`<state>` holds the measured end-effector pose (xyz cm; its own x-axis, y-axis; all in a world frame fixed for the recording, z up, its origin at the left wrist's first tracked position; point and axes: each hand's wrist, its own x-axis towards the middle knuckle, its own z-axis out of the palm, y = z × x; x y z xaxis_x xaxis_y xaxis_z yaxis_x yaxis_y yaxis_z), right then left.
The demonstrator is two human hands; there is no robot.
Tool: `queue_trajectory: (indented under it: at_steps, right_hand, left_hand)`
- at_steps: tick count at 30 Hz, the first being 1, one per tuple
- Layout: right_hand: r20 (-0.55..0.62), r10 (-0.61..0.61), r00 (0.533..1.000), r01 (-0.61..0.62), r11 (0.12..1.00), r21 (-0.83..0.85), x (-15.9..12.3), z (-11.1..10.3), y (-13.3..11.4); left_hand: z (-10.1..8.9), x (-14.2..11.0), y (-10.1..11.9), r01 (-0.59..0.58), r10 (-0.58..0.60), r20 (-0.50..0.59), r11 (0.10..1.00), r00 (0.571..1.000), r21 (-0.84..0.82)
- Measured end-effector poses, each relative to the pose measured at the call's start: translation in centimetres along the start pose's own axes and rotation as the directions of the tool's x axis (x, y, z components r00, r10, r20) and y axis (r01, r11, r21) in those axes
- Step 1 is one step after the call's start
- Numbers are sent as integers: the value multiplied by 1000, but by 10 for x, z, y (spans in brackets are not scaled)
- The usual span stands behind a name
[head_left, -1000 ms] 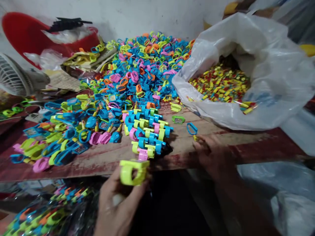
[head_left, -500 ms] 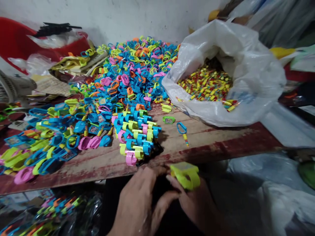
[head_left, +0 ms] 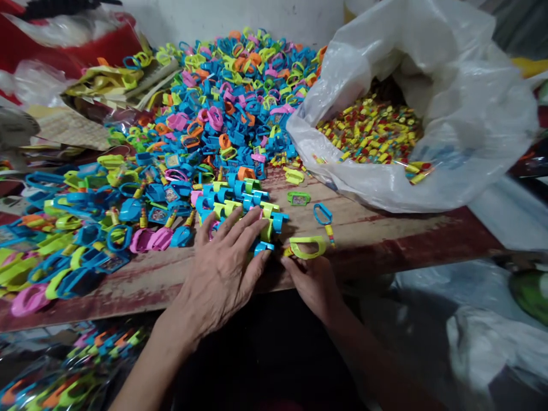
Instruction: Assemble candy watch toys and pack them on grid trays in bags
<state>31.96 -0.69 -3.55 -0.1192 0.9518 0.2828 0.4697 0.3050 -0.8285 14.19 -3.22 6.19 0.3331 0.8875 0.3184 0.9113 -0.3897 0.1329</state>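
Note:
My left hand [head_left: 222, 265] lies palm down over the near side of a block of toy watches [head_left: 233, 197] set in close rows, blue, yellow-green and pink. Its fingers are spread and cover part of the rows. My right hand [head_left: 314, 285] is closed at the table's edge, just right of the block. It grips a yellow-green toy watch [head_left: 307, 247], whose loop points up; a bit of yellow and red tube shows at its left end. Beyond that hand lie a blue toy watch [head_left: 322, 213] with a striped tube and a green toy watch [head_left: 298, 198].
A large heap of loose toy watches [head_left: 240, 108] rises against the wall. More watches with tubes [head_left: 107, 228] spread across the left. At right stands a white plastic bag [head_left: 462, 142] holding small yellow and red tubes [head_left: 372, 131]. Bagged watches [head_left: 60, 377] sit below the table's edge.
Both hands have moved from the lap up to the table. My left hand has spread over the block of watches; my right has carried the yellow-green watch beside it. The view has shifted slightly.

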Motion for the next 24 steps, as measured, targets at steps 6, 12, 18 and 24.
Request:
queue_trajectory:
  at_steps: [6, 12, 18, 24]
  right_hand:
    - [-2, -230, 973, 225, 950, -215, 6, 9, 9]
    - [-31, -321, 947, 297, 906, -301, 2, 21, 5]
    - [-28, -264, 964, 240, 913, -329, -4, 35, 11]
    - [-80, -246, 966, 224, 950, -215, -6, 36, 13]
  left_hand:
    - [3, -2, -4, -2, 1, -20, 999, 1000, -34]
    - [4, -2, -4, 9, -12, -38, 997, 999, -74]
    - [-1, 2, 9, 63, -73, -85, 991, 994, -115]
    - [8, 12, 17, 149, -167, -161, 982, 973, -115]
